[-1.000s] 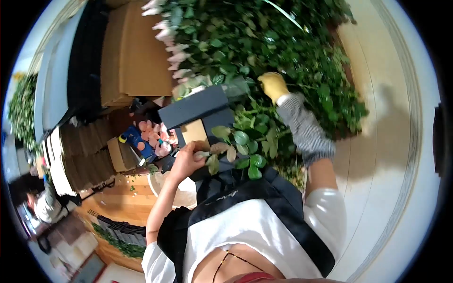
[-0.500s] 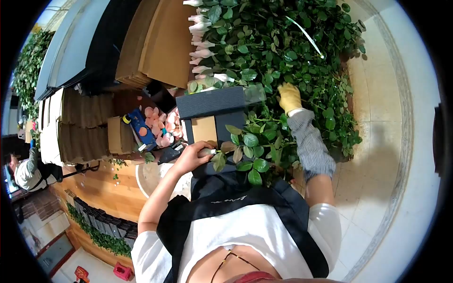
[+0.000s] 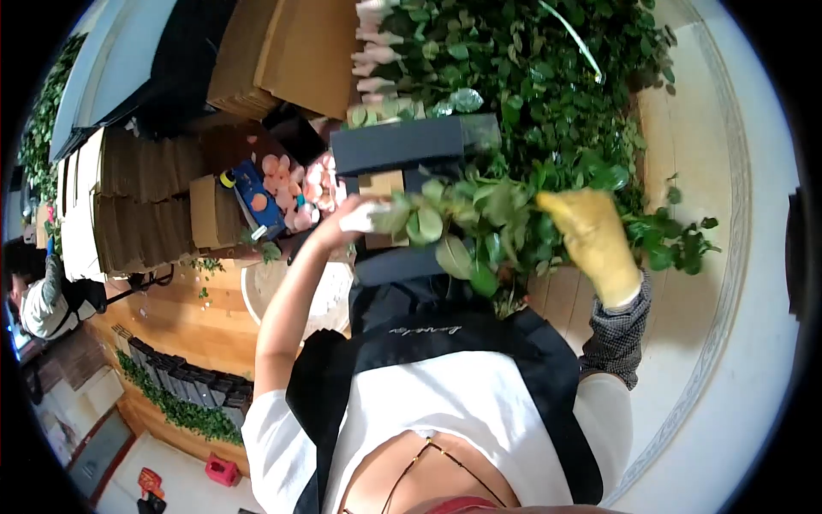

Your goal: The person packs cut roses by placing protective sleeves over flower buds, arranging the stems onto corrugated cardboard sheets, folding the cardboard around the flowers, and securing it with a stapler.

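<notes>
My left hand point(image 3: 341, 226) is closed around a pale rose bud point(image 3: 364, 218), whose leafy stem point(image 3: 501, 210) stretches to the right. My right hand point(image 3: 592, 242), in a yellow glove, is closed over the leafy stems, with leaves on both sides of it; motion blurs it a little. Beneath the leaves and beside my left hand lie a tan cardboard piece point(image 3: 381, 183) and a dark ribbed block point(image 3: 398, 144). Beyond them a large heap of leafy roses point(image 3: 548, 103) lies with its pale buds point(image 3: 375, 56) toward the left.
Pink petals point(image 3: 282, 182) lie beside a blue tool point(image 3: 259, 199). Cardboard stacks point(image 3: 141, 214) and tall boxes point(image 3: 300, 56) stand at left. A round white tub point(image 3: 300, 295) is below my left forearm. Another person point(image 3: 47, 304) is at far left.
My gloved right hand has come away from the heap, down and right, and is now among the held stems. My left hand has risen slightly with the rose. The view has shifted.
</notes>
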Available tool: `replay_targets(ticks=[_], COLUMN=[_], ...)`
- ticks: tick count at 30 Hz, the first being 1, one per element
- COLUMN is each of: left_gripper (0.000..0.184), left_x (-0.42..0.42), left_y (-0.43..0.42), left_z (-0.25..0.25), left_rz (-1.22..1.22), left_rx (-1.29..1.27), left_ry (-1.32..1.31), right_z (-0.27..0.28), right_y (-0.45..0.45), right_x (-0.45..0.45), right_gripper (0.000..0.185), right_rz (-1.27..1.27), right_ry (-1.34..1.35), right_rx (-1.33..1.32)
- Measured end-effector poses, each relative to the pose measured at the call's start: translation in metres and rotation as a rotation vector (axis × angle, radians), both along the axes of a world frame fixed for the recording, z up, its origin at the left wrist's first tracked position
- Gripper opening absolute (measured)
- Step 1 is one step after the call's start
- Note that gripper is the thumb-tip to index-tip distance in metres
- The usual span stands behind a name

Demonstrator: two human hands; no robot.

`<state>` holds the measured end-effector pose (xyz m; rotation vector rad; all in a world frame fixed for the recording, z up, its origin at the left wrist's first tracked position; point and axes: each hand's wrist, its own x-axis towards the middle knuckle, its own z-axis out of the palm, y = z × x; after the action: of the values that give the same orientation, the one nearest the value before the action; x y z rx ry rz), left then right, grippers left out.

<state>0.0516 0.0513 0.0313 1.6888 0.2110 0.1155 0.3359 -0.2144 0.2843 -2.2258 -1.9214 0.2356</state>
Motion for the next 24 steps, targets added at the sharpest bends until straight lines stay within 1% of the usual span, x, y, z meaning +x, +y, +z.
replay_targets(ticks=[2, 4, 5, 6, 7, 8, 9, 10, 12, 13, 14, 15, 16, 17, 18, 19, 20, 21, 22, 23, 24], left_gripper=[0.03, 0.026, 0.023, 0.022, 0.028, 0.037, 0.04, 0.04, 0.042, 0.042, 0.042, 0.039, 0.039, 0.039, 0.04, 0.044, 0.044, 0.046, 0.049, 0.049, 0.049], left_x=[0.024, 0.02, 0.015, 0.005, 0.0, -0.005, -0.008, -0.009, 0.002, 0.004, 0.005, 0.006, 0.004, 0.0, -0.003, -0.004, -0.006, -0.01, -0.013, -0.013, -0.013], left_y=[-0.004, -0.002, -0.009, -0.016, -0.017, -0.024, -0.028, -0.032, -0.044, -0.05, -0.053, -0.053, -0.05, -0.044, -0.039, -0.039, -0.038, -0.04, -0.041, -0.044, -0.043], left_z=[0.06, 0.047, 0.048, 0.039, 0.034, 0.036, 0.035, 0.038, 0.07, 0.071, 0.072, 0.075, 0.07, 0.059, 0.055, 0.057, 0.056, 0.053, 0.05, 0.046, 0.046], left_rz=[0.142, 0.034, 0.037, 0.087, 0.003, 0.018, 0.046, 0.035, 0.014, 0.02, 0.038, 0.01, 0.004, -0.015, -0.031, -0.018, -0.011, 0.041, 0.094, 0.087, 0.092], left_rx=[-0.347, -0.056, -0.082, -0.109, 0.124, 0.152, 0.14, 0.216, 0.365, 0.388, 0.418, 0.484, 0.492, 0.467, 0.438, 0.313, 0.313, 0.164, 0.012, 0.07, 0.067], left_ry=[0.517, 0.393, 0.317, 0.354, 0.243, 0.144, 0.158, 0.15, 0.166, 0.211, 0.257, 0.202, 0.207, 0.216, 0.223, 0.197, 0.199, 0.293, 0.385, 0.197, 0.201], right_z=[-0.058, -0.129, -0.139, -0.142, -0.135, -0.127, -0.126, -0.125, -0.139, -0.15, -0.164, -0.171, -0.177, -0.179, -0.169, -0.158, -0.147, -0.138, -0.142, -0.152, -0.167], right_y=[-0.026, -0.051, -0.055, -0.055, -0.05, -0.045, -0.043, -0.04, -0.04, -0.038, -0.035, -0.028, -0.025, -0.028, -0.028, -0.028, -0.028, -0.028, -0.026, -0.025, -0.026], right_x=[-0.019, -0.03, -0.034, -0.039, -0.048, -0.057, -0.064, -0.065, -0.059, -0.054, -0.049, -0.046, -0.042, -0.038, -0.04, -0.042, -0.046, -0.052, -0.051, -0.052, -0.054], right_gripper=[0.017, 0.022, 0.025, 0.028, 0.031, 0.035, 0.036, 0.037, 0.04, 0.04, 0.04, 0.04, 0.041, 0.039, 0.039, 0.038, 0.037, 0.035, 0.035, 0.034, 0.033], right_rz=[0.009, -0.081, -0.123, -0.172, -0.25, -0.335, -0.427, -0.504, -0.612, -0.648, -0.659, -0.676, -0.69, -0.619, -0.625, -0.628, -0.622, -0.646, -0.636, -0.69, -0.747], right_ry=[0.156, 0.069, 0.029, -0.015, -0.039, -0.06, -0.101, -0.145, -0.322, -0.444, -0.438, -0.362, -0.281, -0.172, -0.168, -0.25, -0.327, -0.343, -0.338, -0.334, -0.331], right_rx=[0.087, 0.086, 0.017, -0.052, -0.061, -0.071, 0.021, 0.119, 0.104, 0.041, 0.047, -0.048, -0.141, -0.28, -0.274, -0.115, 0.039, 0.176, 0.173, 0.248, 0.323])
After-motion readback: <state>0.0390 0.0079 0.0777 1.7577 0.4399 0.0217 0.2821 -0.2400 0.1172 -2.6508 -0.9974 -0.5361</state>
